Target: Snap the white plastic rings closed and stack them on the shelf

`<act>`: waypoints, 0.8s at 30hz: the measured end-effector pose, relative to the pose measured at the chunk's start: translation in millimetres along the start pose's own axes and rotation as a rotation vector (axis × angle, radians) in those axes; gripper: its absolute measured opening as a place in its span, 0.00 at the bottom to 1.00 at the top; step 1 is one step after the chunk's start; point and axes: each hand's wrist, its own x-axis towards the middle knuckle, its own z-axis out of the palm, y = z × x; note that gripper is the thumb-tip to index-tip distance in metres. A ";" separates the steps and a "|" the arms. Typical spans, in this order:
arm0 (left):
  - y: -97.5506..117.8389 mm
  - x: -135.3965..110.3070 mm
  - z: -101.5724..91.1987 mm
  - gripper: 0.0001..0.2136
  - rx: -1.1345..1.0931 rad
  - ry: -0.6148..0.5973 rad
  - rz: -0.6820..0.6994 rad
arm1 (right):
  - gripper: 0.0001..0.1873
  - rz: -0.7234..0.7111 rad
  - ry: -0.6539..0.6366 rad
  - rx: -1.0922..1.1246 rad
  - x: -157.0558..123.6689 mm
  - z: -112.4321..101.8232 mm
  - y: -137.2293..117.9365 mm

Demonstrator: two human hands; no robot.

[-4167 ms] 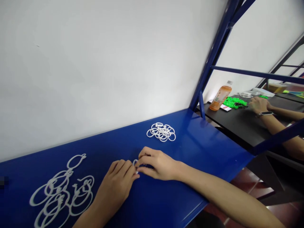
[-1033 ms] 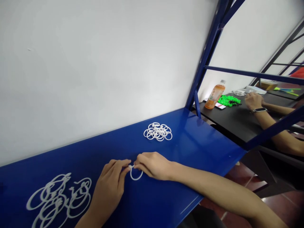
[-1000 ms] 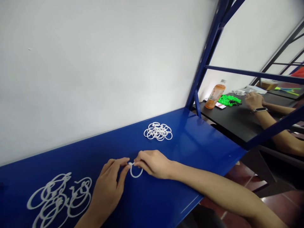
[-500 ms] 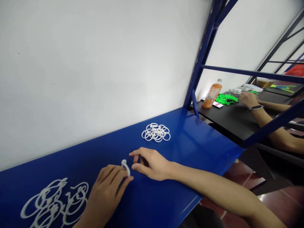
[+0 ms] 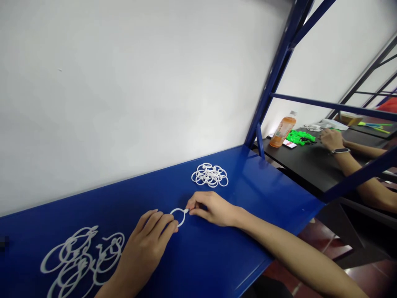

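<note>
Counter (image 5: 198, 265): smooth blue sheet, glossy, its back edge along a matt white wall (image 5: 139, 91).

Left part of counter, in front of back edge: heap of white loops (image 5: 83, 263), slender, pale, rounded, overlapping, with small knobs and some curling ends.

Mid-counter: left hand (image 5: 149, 240), palm down, fingers and thumb closed over the left side of one white ring (image 5: 184, 219), thin and round, with a bulbous knob. Right hand (image 5: 214, 208), thumb and fingertips pinching that knob.

Behind right hand, near back edge: cluster of white rings (image 5: 211, 176), interlaced.

Right corner: blue metal frame (image 5: 268, 95), slanting.

Beyond: black counter (image 5: 300, 163) bearing a clear bottle (image 5: 283, 132) of orange liquid and glossy green pieces (image 5: 300, 137); a co-worker's hand (image 5: 331, 138), dark-faced wristband (image 5: 340, 150) below it.
</note>
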 end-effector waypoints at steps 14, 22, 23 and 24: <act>18.0 4.6 2.4 0.03 0.013 0.122 -0.013 | 0.07 0.244 0.012 0.338 -2.5 22.6 -20.0; 21.5 8.5 4.6 0.06 -0.049 0.095 0.056 | 0.07 0.268 0.135 0.120 -1.7 28.2 -11.7; 18.7 8.6 2.3 0.07 -0.050 0.096 0.062 | 0.07 0.257 0.151 0.029 -1.4 23.5 -8.4; 14.2 8.1 -1.0 0.08 -0.036 0.096 0.063 | 0.08 0.251 0.173 -0.081 -1.2 16.9 -4.5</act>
